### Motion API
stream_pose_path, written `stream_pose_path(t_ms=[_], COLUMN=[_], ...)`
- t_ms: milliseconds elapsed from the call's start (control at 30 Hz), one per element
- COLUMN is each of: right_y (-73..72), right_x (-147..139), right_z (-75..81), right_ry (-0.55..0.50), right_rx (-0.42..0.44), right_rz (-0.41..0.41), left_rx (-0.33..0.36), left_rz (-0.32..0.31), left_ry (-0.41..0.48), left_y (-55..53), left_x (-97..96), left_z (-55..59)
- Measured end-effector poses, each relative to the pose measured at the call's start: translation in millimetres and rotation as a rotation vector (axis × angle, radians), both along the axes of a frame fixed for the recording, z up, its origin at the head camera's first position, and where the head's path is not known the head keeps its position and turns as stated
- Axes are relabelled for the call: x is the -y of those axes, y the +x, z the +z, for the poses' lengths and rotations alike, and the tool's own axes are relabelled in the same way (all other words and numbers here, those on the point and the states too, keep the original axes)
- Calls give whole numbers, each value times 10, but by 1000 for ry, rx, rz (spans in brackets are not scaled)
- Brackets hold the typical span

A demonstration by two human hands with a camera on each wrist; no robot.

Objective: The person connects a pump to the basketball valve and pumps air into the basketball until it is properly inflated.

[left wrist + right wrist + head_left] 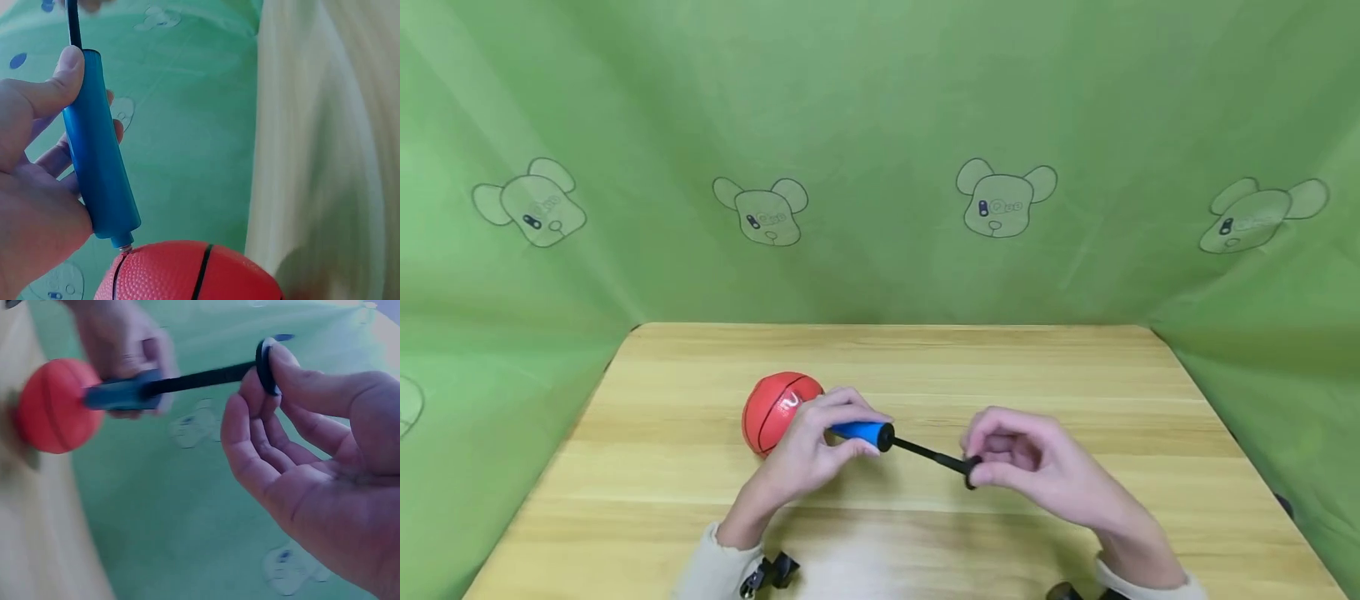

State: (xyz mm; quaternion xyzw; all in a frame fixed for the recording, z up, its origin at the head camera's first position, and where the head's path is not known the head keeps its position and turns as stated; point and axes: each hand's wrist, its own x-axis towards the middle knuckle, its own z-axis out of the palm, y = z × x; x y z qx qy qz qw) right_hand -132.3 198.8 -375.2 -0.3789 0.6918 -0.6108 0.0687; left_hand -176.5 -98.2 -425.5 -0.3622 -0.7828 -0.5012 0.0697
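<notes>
My left hand grips the blue barrel of a hand pump, thumb along one side and fingers round the other. The pump's nozzle end meets a small red ball with black lines, a thin metal piece showing between them in the left wrist view. A black rod extends well out of the barrel towards the right. At its end, my right hand pinches the round black handle between thumb and fingertips. The left hand partly covers the ball in the head view.
All of this is over a light wood-grain table. Green sheeting printed with bear heads hangs behind the table and on both sides. A black device sits at the left wrist, with another dark one by the right.
</notes>
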Motion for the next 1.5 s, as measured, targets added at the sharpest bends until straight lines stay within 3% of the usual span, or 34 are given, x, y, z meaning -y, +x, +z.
stream_pose_path(t_ms=[167,400,567,733,900,1000,1133,1333,1500], right_y=[63,-146,-214,-116,53,71,-31,-216,-210], right_x=[-96,169,294,191,-29,-51,61,255,255], right_z=[84,-241,-398,-187,103,138,-10,-324,-344], right_ry=[-23,5,-3,33,-10,-14,-5,-1,12], right_rx=[3,134,155,103,19,19,85,119,125], right_rz=[18,-20,-20,-21,16,19,6,4,-9], left_rx=[-1,-31,-17,27,26,14,15,-22,-4], left_rz=[-18,-72,-75,-73,-19,-11,-35,-65,-69], left_ry=[15,0,-25,-6,27,36,43,6,-30], left_y=[-9,22,56,41,11,4,18,52,70], left_x=[-20,-159,-154,-86,15,29,-38,-166,-177], left_z=[38,-27,-39,-8,34,37,11,-36,-21])
